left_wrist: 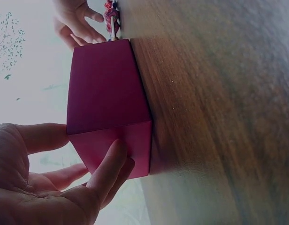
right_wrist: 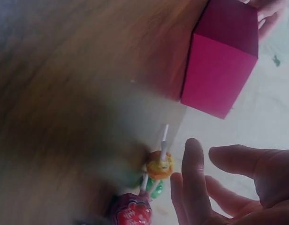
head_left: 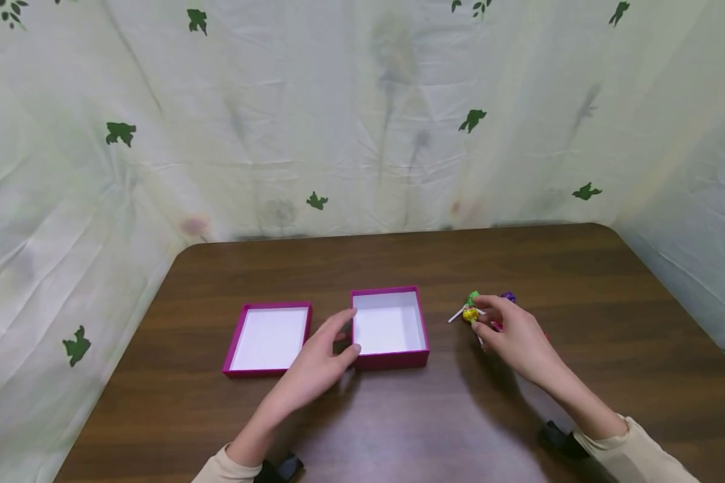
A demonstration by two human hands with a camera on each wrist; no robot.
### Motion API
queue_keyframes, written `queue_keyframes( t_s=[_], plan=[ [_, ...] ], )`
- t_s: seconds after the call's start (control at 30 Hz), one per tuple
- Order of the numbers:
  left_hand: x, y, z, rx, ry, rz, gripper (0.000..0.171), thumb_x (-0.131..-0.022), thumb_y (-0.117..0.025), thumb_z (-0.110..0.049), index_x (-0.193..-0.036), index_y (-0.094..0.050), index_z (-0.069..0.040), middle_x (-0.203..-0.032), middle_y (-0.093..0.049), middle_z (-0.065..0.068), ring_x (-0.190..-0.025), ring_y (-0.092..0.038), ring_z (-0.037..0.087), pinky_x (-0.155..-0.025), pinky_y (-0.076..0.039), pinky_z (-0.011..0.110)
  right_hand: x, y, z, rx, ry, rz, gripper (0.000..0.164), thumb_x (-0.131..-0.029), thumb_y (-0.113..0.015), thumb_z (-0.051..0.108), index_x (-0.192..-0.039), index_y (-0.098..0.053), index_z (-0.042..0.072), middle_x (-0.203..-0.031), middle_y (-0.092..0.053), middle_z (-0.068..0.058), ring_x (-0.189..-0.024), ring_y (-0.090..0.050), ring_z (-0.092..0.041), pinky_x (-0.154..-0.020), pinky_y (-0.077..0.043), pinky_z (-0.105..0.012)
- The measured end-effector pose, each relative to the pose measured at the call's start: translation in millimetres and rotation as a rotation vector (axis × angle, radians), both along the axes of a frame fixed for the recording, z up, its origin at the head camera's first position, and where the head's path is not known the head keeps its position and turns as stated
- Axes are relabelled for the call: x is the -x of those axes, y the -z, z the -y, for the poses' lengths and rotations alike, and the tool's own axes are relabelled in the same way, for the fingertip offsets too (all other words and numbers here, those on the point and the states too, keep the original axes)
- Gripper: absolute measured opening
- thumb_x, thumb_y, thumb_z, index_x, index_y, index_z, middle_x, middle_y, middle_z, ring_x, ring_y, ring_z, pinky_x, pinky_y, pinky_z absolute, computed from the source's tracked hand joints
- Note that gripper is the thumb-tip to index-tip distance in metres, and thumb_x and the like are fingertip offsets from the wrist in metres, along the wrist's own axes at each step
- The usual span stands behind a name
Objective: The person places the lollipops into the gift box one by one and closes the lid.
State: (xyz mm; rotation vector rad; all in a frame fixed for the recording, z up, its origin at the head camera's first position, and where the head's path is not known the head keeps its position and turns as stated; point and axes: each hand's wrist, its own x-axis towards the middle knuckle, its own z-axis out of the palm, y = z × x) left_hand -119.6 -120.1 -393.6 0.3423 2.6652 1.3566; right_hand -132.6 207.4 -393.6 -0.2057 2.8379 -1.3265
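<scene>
A magenta open-topped box (head_left: 393, 361) with a white inside stands upright on the table. My left hand (head_left: 320, 359) is at its left wall, fingertips touching the outside in the left wrist view. To the right lies a small group of wrapped lollipops: a yellow one (head_left: 470, 314), a green one (head_left: 472, 299), a purple-blue one (head_left: 509, 296) and a red-and-purple one (right_wrist: 131, 214). Over them hovers my right hand (head_left: 516, 339), its thumb and fingers apart with nothing between them. It partly hides the group in the head view.
Left of the box lies a shallow magenta lid (head_left: 267, 339), white inside up, partly behind my left hand. The brown wooden table (head_left: 411, 422) ends at the back and sides against pale leaf-patterned cloth (head_left: 338, 134).
</scene>
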Motion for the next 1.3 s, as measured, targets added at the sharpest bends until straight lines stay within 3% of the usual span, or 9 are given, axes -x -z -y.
queue_keyframes(
  t_s=[0.1,0.3,0.47,0.73,0.83,0.97,1.3],
  plan=[
    [0.2,-0.1,0.5,0.001,0.003,0.004,0.058,-0.094,-0.065,-0.016,-0.148,-0.043,-0.013,-0.148,-0.044,0.006,-0.120,-0.056,0.032,-0.095,-0.047,0.051,4.1,2.4,1.3,-0.017,0.002,0.001,0.044,-0.090,-0.068,0.005,-0.132,-0.056,0.003,-0.112,-0.068,-0.018,-0.065,-0.065,-0.016,-0.058,-0.053,-0.028],
    [-0.8,-0.4,1.5,-0.005,0.014,0.017,0.058,-0.095,-0.064,-0.018,-0.148,-0.042,-0.014,-0.149,-0.043,0.007,-0.121,-0.055,0.032,-0.096,-0.046,0.052,10.7,7.0,1.7,-0.027,-0.019,0.000,0.043,-0.089,-0.068,0.005,-0.131,-0.057,0.002,-0.108,-0.068,-0.017,-0.081,-0.068,-0.021,-0.059,-0.054,-0.027],
    [-1.3,-1.2,1.5,-0.010,0.020,0.026,0.058,-0.095,-0.064,-0.018,-0.149,-0.042,-0.014,-0.149,-0.042,0.006,-0.122,-0.054,0.032,-0.097,-0.045,0.052,15.2,10.4,0.4,-0.023,-0.025,0.052,0.040,-0.089,-0.066,0.006,-0.128,-0.059,0.005,-0.098,-0.070,-0.011,-0.068,-0.067,-0.017,-0.059,-0.054,-0.029],
    [-0.8,-0.9,1.5,-0.010,0.009,0.023,0.058,-0.095,-0.064,-0.018,-0.148,-0.043,-0.014,-0.149,-0.043,0.006,-0.121,-0.054,0.032,-0.096,-0.046,0.052,24.8,16.9,-1.4,0.059,-0.105,0.116,0.036,-0.088,-0.069,0.005,-0.123,-0.062,0.000,-0.101,-0.067,-0.012,-0.078,-0.063,-0.019,-0.060,-0.055,-0.031],
    [-1.2,-0.6,1.6,-0.010,0.009,0.022,0.057,-0.095,-0.064,-0.018,-0.148,-0.043,-0.014,-0.149,-0.043,0.006,-0.121,-0.055,0.032,-0.095,-0.046,0.052,28.1,18.4,-1.3,0.045,-0.118,0.141,0.035,-0.087,-0.073,0.008,-0.121,-0.065,0.002,-0.093,-0.067,-0.009,-0.074,-0.061,-0.018,-0.059,-0.055,-0.032],
    [-1.6,-0.1,1.9,-0.011,0.013,0.022,0.057,-0.095,-0.064,-0.019,-0.148,-0.043,-0.015,-0.149,-0.042,0.006,-0.122,-0.054,0.033,-0.095,-0.046,0.052,30.7,20.1,-0.4,0.021,-0.134,0.151,0.033,-0.086,-0.075,0.012,-0.116,-0.067,0.004,-0.082,-0.066,-0.005,-0.067,-0.059,-0.018,-0.056,-0.052,-0.031],
    [-0.9,0.9,2.6,-0.011,0.017,0.026,0.058,-0.095,-0.064,-0.019,-0.149,-0.042,-0.015,-0.150,-0.041,0.006,-0.122,-0.054,0.033,-0.096,-0.046,0.052,29.1,19.7,0.2,0.007,-0.132,0.121,0.022,-0.084,-0.076,0.014,-0.104,-0.070,0.006,-0.086,-0.065,-0.004,-0.070,-0.059,-0.017,-0.056,-0.052,-0.031]
  ],
)
